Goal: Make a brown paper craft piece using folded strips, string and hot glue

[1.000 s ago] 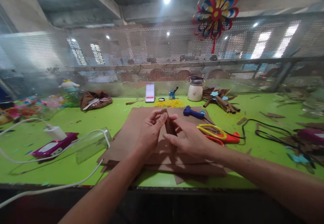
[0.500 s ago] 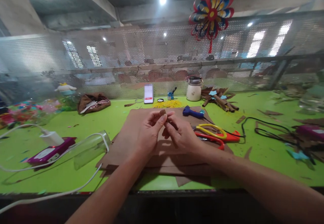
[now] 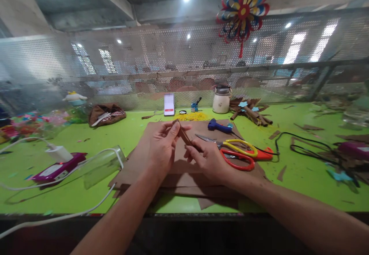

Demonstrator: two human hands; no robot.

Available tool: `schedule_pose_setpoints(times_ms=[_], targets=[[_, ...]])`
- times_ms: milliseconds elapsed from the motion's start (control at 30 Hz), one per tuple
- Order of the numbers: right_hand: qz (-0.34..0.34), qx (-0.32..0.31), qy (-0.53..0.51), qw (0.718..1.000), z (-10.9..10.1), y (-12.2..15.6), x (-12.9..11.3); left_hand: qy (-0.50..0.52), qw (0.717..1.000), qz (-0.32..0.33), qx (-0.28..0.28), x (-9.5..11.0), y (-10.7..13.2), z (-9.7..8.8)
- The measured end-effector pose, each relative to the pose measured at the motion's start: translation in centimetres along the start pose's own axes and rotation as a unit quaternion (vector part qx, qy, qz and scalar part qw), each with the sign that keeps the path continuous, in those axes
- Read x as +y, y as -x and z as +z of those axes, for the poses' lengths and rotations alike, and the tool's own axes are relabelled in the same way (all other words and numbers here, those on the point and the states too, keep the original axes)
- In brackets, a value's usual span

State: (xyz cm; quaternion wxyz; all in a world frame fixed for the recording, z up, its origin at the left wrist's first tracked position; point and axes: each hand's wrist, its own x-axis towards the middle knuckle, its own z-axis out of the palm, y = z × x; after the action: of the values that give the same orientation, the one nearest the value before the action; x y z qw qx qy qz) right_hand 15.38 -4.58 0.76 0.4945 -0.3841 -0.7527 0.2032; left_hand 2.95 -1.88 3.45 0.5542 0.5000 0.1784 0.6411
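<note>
Between my two hands I hold a narrow folded strip of brown paper (image 3: 184, 135), slanting down to the right. My left hand (image 3: 165, 143) pinches its upper end between thumb and fingers. The lower end is gripped by my right hand (image 3: 208, 155). Both hands are above a stack of brown paper sheets (image 3: 141, 159). Right beside my right hand lie scissors (image 3: 238, 157) with one yellow and one red handle loop, blades pointing left. A blue glue gun (image 3: 219, 127) rests behind them on the paper.
At the left are a purple power strip (image 3: 59, 168) with a white cable and a clear cup (image 3: 103, 166) on its side. A phone (image 3: 169, 105), a small blue bottle (image 3: 194, 107) and a white jar (image 3: 221, 100) stand at the back. Rolled brown paper pieces (image 3: 253, 112) lie back right.
My hands have moved apart, the left one to the left and up. More of the brown paper strip shows between them, and the scissors' blades are uncovered.
</note>
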Motion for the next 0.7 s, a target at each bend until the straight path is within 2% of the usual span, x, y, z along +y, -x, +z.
schedule_pose_setpoints(times_ms=[267,467,567,700], targets=[[0.088,-0.056,-0.089,0.991,0.5,0.4,0.2,0.037,0.998,-0.012,0.051,0.7,-1.2,-1.4],[0.161,-0.091,-0.178,0.966,0.6,0.5,-0.3,0.05,0.995,-0.028,0.08,0.5,-1.5,-1.6],[0.202,-0.1,-0.279,0.933,0.4,0.5,-0.3,0.071,0.994,-0.083,0.031,0.5,-1.2,-1.3],[0.222,-0.136,-0.428,0.865,-0.1,0.4,0.0,0.102,0.974,-0.189,-0.067,0.5,-0.4,-0.8]])
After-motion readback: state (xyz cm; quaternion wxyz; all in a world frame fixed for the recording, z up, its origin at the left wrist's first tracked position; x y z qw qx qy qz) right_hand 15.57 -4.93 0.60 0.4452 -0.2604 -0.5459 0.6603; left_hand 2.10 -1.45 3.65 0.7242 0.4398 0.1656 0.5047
